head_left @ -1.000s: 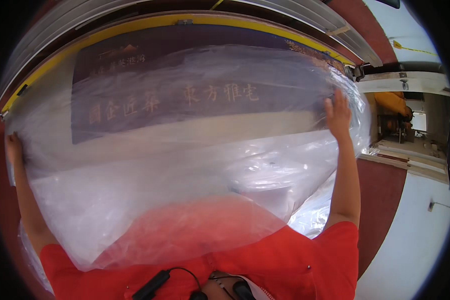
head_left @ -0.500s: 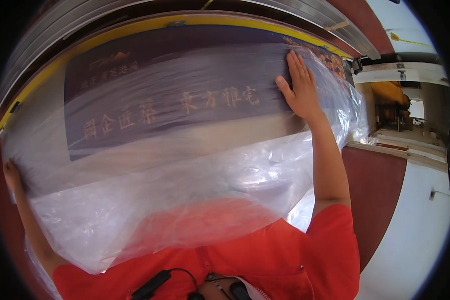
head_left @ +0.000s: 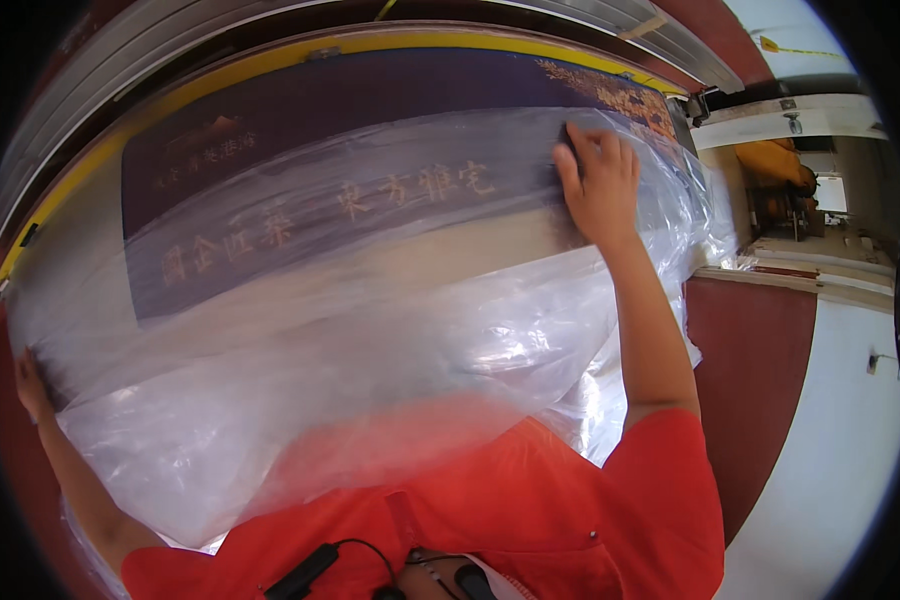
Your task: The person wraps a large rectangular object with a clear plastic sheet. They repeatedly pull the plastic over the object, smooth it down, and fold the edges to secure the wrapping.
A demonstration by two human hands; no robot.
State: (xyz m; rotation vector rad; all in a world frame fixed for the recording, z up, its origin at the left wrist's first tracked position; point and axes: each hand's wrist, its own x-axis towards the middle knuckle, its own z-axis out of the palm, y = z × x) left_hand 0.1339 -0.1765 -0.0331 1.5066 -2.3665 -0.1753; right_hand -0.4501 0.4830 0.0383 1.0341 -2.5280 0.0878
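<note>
A long panel, dark purple with gold characters and a gold floral pattern (head_left: 635, 105), lies before me in a yellow-edged frame (head_left: 420, 40). Thin clear plastic sheet (head_left: 450, 345) covers much of the panel and drapes down over my front. My right hand (head_left: 602, 185) rests on the sheet near the panel's right end, fingers bent and thumb apart, tips against the film. At the far left, my left hand (head_left: 32, 385) is closed at the panel's side edge, on the plastic; its fingertips are partly hidden.
Grey metal rails (head_left: 530, 20) run along the far side. To the right are a white ledge (head_left: 790, 128), a recess with a yellow object (head_left: 770, 165) in it, a dark red floor patch (head_left: 745, 390) and a pale floor (head_left: 840, 450).
My right hand has gone from flat to bent fingers and slid nearer to me. The sheet's far edge has come down with it, baring more of the panel. The view has tilted slightly.
</note>
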